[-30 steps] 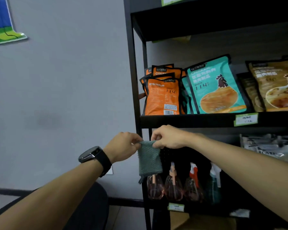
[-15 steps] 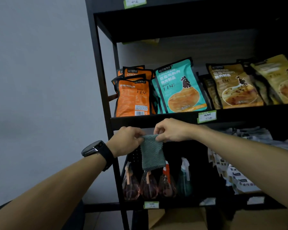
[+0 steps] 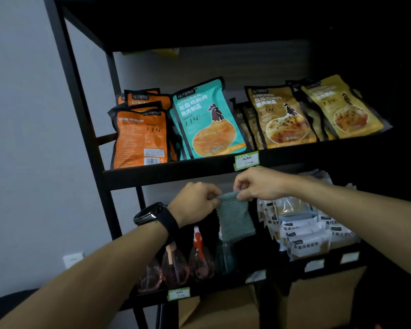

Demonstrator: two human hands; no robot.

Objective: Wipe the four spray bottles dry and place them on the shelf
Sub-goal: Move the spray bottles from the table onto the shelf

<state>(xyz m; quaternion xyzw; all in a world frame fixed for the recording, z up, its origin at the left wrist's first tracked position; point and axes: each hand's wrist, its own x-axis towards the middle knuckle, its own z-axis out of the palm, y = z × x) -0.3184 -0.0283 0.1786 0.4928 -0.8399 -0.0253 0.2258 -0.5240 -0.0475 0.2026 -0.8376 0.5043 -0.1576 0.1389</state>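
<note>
The spray bottles (image 3: 176, 264) stand in a row on the lower shelf (image 3: 223, 287) — pink-tinted ones at left, a darker teal one (image 3: 224, 258) partly behind the hanging grey-green cloth (image 3: 235, 218). I count four, though the dim light makes that unsure. The left hand (image 3: 195, 203) and the right hand (image 3: 256, 184) each pinch a top corner of the cloth, both grips clenched on it, holding it up just before the shelf. Placing looks finished — the step in hand seems to be folding or putting away the cloth, which calls only for somewhere to lay it
</note>
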